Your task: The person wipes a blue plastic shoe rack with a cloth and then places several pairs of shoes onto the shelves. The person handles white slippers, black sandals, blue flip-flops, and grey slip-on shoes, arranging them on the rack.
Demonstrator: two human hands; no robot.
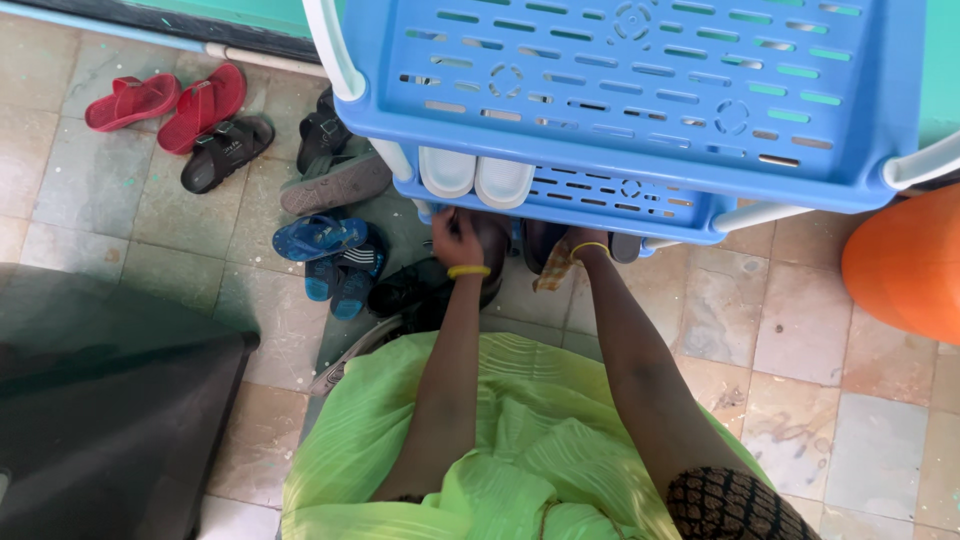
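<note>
**Both hands under the blue rack, at a dark shoe**

At the centre of the frame, the left hand [457,240] rests on a dark shoe [492,262] just under the front edge of the rack [640,110]. The shoe looks brown to black, rounded at the top, and most of it is hidden by the hand and the shelf above. The fingers curl over it, but whether they clasp it or only touch it cannot be told. A yellow band [468,271] circles that wrist.

The right hand [583,243] reaches under the lower shelf just right of centre; its fingers are out of sight, so its grip cannot be told. A tan checked cloth [553,272] hangs by that wrist, between the two arms. A second dark shoe [543,243] shows just beside it.

The rack is blue plastic with slotted shelves and white posts, filling the upper middle and right. White shoes [475,177] sit on its lower shelf, soles outward.

To the left of the hands lie blue sandals [330,255], with black sandals [415,290] beside them. Further up are grey-green slippers [335,180], and red sandals [165,100] lie in the upper left. An orange object [905,265] is at the right edge. A green dress [520,440] fills the lower middle.
</note>
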